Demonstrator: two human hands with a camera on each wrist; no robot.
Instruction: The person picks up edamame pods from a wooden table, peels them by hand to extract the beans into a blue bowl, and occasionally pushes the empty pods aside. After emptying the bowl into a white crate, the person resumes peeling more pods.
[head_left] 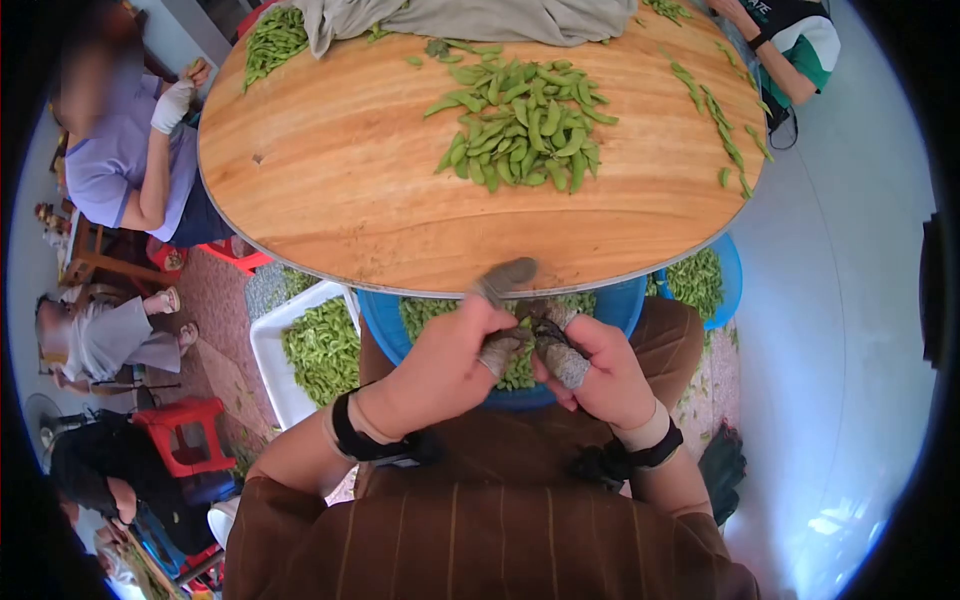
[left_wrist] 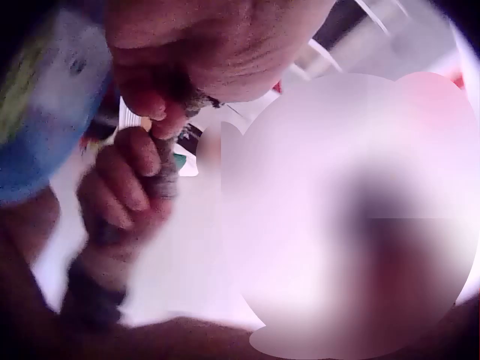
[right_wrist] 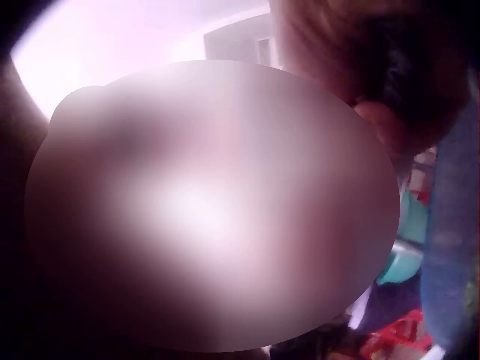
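Both hands meet at the table's near edge, above a blue basin (head_left: 628,308) of shelled green beans. Grey wrapping covers several fingertips. Between the fingers in the head view shows a small bit of green pod (head_left: 526,323), mostly hidden; the left hand (head_left: 440,365) and the right hand (head_left: 612,375) pinch it from either side. The left wrist view has the left hand (left_wrist: 217,45) at the top, its fingertips against those of the curled right hand (left_wrist: 124,187). Part of the right hand (right_wrist: 375,75) appears dark in the right wrist view. Green pods (head_left: 530,130) lie heaped on the round table (head_left: 330,200).
Grey cloth (head_left: 470,20) covers the table's far edge, with more pods beside it. A white tray (head_left: 268,350) of beans stands left of the basin; another blue basin (head_left: 733,280) stands right. Other people sit at left and far right. A red stool (head_left: 185,435) is at left.
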